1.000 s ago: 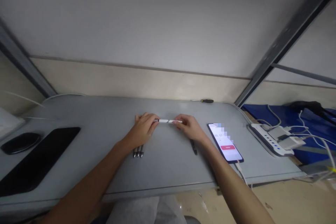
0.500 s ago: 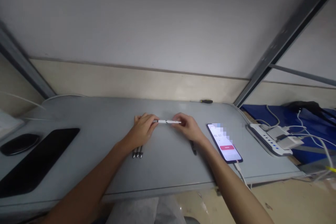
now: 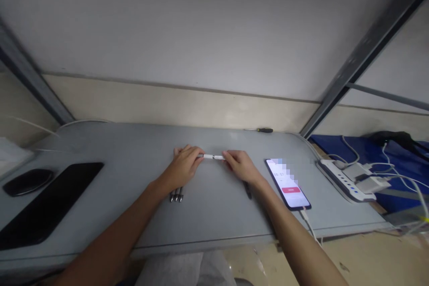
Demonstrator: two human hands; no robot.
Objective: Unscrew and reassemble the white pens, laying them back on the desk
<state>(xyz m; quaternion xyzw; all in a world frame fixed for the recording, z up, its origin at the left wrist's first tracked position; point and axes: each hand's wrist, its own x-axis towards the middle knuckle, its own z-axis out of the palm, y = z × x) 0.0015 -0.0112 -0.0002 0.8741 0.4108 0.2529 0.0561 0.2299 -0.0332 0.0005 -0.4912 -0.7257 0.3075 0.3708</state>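
A slim white pen [image 3: 212, 157] with a dark band near its middle lies level between my hands, just above the grey table. My left hand [image 3: 187, 163] pinches its left end. The fingers of my right hand [image 3: 240, 164] are closed on the right end and cover its tip. Below my left wrist, three dark pens with metallic tips [image 3: 176, 197] lie side by side, their upper parts hidden under the hand. A dark slim object [image 3: 247, 190] is partly covered by my right wrist.
On the grey table [image 3: 208, 214] a lit phone [image 3: 288, 184] with a cable lies right, beside a white power strip [image 3: 345, 182] with chargers. A screwdriver [image 3: 264, 130] rests at the back edge. At left are a black mat [image 3: 53, 205] and a dark oval object [image 3: 28, 182].
My right fingers have closed further over the pen's right end, whose tip showed before. The left hand keeps its hold. The view has shifted slightly.
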